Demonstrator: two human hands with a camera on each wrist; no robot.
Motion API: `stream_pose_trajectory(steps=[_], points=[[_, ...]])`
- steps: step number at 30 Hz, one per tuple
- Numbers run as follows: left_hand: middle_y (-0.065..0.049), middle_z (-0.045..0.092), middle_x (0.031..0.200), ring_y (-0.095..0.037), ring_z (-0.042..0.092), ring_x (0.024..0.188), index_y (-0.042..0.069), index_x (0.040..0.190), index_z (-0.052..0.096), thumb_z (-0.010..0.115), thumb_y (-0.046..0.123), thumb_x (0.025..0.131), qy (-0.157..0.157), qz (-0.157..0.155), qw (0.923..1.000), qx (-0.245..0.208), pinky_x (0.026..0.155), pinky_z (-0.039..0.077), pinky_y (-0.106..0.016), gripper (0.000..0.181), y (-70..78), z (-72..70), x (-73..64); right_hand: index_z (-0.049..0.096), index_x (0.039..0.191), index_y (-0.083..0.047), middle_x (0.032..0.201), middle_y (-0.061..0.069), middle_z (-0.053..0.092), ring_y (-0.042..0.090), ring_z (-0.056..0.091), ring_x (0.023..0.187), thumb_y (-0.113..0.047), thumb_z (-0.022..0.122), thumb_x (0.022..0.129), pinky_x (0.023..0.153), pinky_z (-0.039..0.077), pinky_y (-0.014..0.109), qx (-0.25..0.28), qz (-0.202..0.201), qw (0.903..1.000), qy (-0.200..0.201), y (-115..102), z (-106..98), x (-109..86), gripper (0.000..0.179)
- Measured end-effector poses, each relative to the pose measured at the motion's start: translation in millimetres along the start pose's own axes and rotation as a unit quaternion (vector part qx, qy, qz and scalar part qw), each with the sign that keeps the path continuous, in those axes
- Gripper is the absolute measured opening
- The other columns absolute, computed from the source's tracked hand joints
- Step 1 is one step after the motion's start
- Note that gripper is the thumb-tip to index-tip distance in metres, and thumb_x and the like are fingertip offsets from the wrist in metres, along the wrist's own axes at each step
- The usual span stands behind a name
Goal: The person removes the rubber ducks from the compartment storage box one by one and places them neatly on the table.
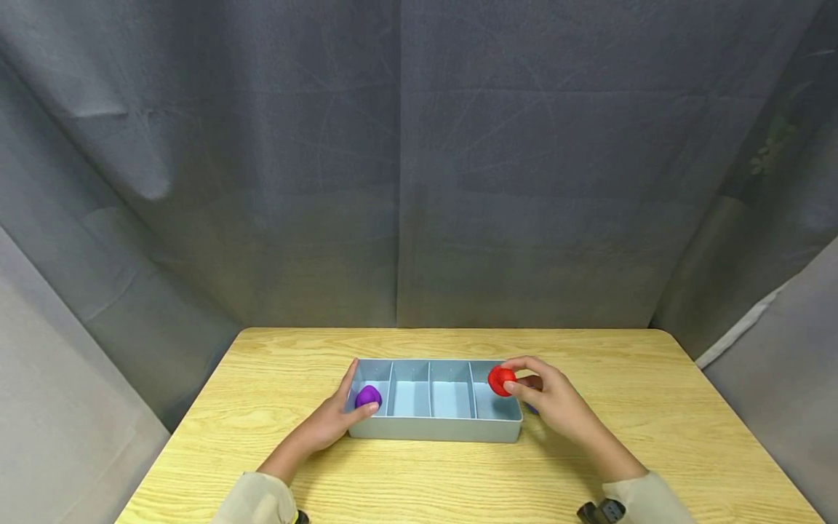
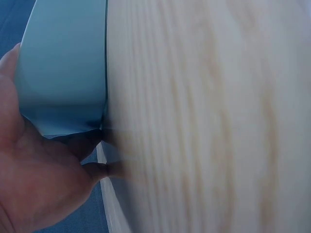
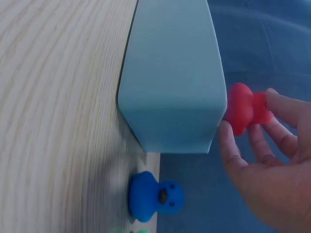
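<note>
A light blue box with several compartments point(image 1: 435, 429) sits on the table. My left hand point(image 1: 327, 422) holds its left end, thumb over the front rim and fingers along the end wall point(image 2: 63, 53). A rounded purple toy point(image 1: 369, 397) lies in the leftmost compartment, its details too small to tell. With thumb and fingers, my right hand point(image 1: 553, 400) pinches a red rubber duck point(image 1: 501, 380) above the rightmost compartment. Beside the box's right end a blue rubber duck point(image 3: 150, 196) stands on the table, mostly hidden by my right hand in the head view.
The wooden table point(image 1: 432, 480) spreads around the box. Grey curtains point(image 1: 406, 182) hang behind it and at both sides. At the bottom edge of the right wrist view, a small green thing point(image 3: 142, 231) barely shows.
</note>
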State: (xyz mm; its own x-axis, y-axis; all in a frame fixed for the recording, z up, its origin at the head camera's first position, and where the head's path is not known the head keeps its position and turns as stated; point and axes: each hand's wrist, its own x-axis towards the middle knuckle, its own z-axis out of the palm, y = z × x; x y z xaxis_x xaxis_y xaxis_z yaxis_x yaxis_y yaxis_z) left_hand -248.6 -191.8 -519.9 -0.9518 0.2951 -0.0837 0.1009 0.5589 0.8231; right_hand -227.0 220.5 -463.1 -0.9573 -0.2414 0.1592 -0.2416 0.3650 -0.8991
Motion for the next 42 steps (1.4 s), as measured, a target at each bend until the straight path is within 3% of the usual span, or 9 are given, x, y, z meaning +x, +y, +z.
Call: stream_pose_trajectory(steps=[22, 30, 42], points=[[-0.023, 0.008, 0.171, -0.055, 0.019, 0.15, 0.036, 0.166, -0.004, 0.066, 0.053, 0.098, -0.001, -0.001, 1.0, 0.002, 0.117, 0.018, -0.075, 0.1, -2.9, -0.3, 0.7, 0.061, 0.134, -0.003, 0.131, 0.022, 0.064, 0.022, 0.073, 0.099, -0.019, 0.07, 0.1, 0.078, 0.057, 0.026, -0.02, 0.013, 0.9997, 0.011, 18, -46, -23.1, 0.039], [-0.022, 0.008, 0.171, -0.055, 0.019, 0.151, 0.036, 0.166, -0.004, 0.066, 0.053, 0.098, -0.003, -0.002, 1.0, 0.001, 0.117, 0.018, -0.075, 0.1, -1.5, -0.1, 0.6, 0.061, 0.134, -0.004, 0.131, 0.022, 0.063, 0.023, 0.073, 0.098, -0.02, 0.068, 0.101, 0.079, 0.061, 0.033, -0.043, 0.006, 0.9989, 0.018, 25, -59, -30.1, 0.037], [-0.022, 0.009, 0.171, -0.055, 0.02, 0.15, 0.038, 0.166, -0.005, 0.066, 0.054, 0.097, -0.001, 0.0, 1.0, 0.003, 0.117, 0.019, -0.074, 0.1, -3.6, -0.3, 0.9, 0.062, 0.133, -0.003, 0.131, 0.022, 0.064, 0.01, 0.07, 0.101, -0.018, 0.068, 0.101, 0.078, 0.06, 0.029, -0.082, -0.007, 0.996, 0.036, 41, -80, -41.7, 0.036]])
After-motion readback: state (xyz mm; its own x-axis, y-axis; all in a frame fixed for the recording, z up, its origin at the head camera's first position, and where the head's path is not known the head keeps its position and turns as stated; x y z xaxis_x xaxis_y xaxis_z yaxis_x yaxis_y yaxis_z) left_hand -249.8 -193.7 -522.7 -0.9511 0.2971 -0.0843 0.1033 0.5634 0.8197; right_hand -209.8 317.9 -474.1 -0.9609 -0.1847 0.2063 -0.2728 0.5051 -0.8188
